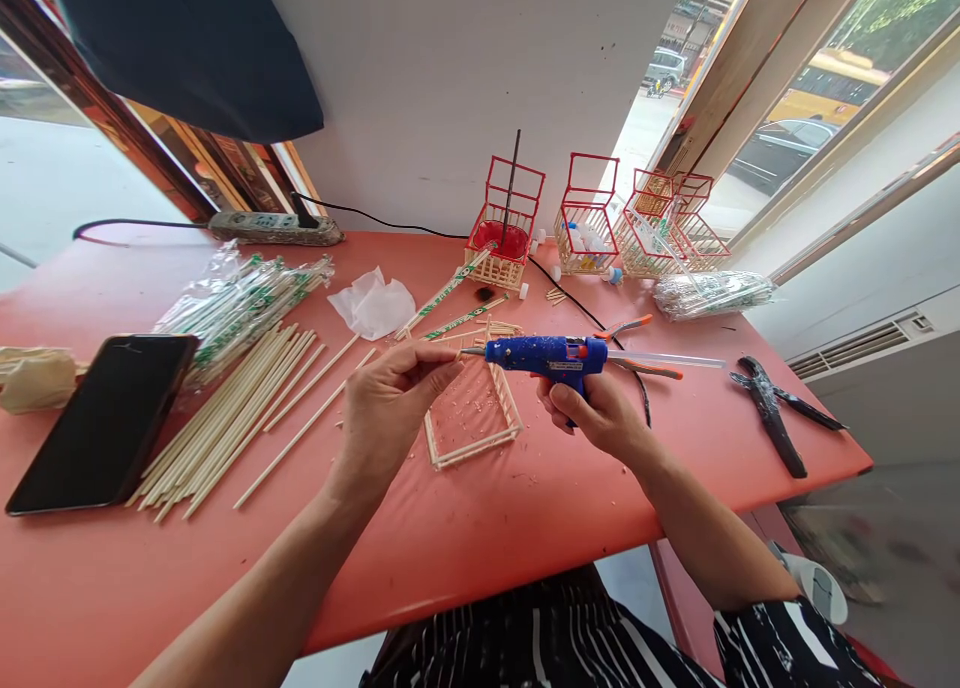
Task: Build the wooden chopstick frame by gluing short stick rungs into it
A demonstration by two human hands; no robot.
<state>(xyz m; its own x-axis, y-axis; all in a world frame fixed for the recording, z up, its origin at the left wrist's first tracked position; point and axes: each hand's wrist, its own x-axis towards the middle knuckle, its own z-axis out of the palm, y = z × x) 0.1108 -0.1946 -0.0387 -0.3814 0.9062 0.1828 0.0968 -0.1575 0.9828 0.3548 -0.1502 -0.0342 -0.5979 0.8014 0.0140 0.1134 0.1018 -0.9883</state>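
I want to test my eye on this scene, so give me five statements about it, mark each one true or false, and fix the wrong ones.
1. The right hand grips a blue glue gun. True.
2. A black phone lies left of the bundle of loose sticks. True.
3. The other hand holds that phone. False: the left hand is raised, its fingertips close to the glue gun's nozzle.
4. A dark rod rises from a basket. True.
5. The sticks lie on a green surface. False: they lie on the red table.
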